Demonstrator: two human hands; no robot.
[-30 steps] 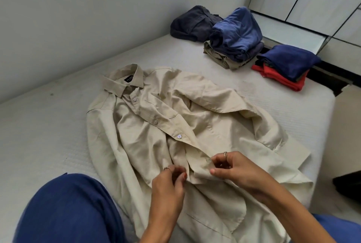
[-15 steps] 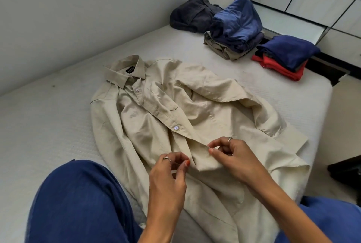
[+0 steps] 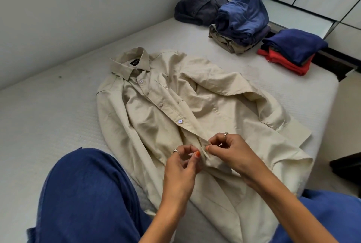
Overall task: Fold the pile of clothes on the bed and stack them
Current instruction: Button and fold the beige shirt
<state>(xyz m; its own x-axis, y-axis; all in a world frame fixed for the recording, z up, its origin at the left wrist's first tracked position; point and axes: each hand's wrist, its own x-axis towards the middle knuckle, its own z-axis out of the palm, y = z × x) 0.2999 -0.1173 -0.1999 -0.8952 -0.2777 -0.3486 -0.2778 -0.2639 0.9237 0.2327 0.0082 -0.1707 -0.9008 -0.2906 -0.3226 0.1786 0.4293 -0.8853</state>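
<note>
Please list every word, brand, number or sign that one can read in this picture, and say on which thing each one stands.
Black label inside the collar of the beige shirt: it carries pale lettering, but this is too small and blurred to read.
No other text, number or sign shows, neither on the folded clothes at the far end of the bed nor on the wall.

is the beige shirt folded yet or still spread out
Spread out, not folded. The beige shirt lies front-up on the mattress, collar and sleeves laid out, while both hands pinch its button placket.

Soft even daylight, faint shadows, sharp centre, wide-angle bending at edges, no glare
</note>
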